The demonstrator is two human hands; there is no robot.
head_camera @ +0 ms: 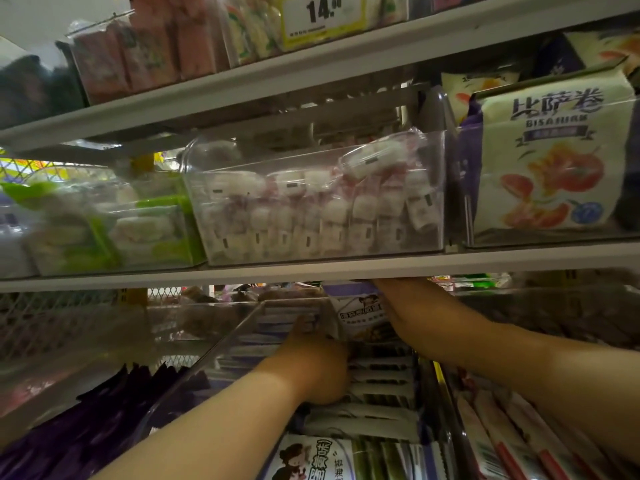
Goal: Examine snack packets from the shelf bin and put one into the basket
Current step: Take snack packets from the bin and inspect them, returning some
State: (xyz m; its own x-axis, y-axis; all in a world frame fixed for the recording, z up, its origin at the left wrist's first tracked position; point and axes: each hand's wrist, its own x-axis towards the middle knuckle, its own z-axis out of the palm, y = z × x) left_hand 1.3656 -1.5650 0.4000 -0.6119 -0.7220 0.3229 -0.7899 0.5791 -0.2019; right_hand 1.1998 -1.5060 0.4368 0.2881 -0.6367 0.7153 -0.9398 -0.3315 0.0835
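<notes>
Both my hands reach into a clear plastic shelf bin (221,341) on the lower shelf, filled with several white and purple snack packets (377,382) standing in a row. My right hand (394,306) grips one snack packet (360,317), raised upright just under the shelf edge; its fingers are partly hidden behind the shelf. Lower in the bin, my left hand (318,362) rests on the row of packets, its fingers pressed among them; whether it holds one I cannot tell. No basket is in view.
The grey shelf board (311,266) runs right above my hands. On it stand clear bins of white-pink sweets (311,209), green packs (104,230) and pizza-roll bags (550,161). Dark purple packets (104,420) lie to the left, red-striped ones (512,441) to the right.
</notes>
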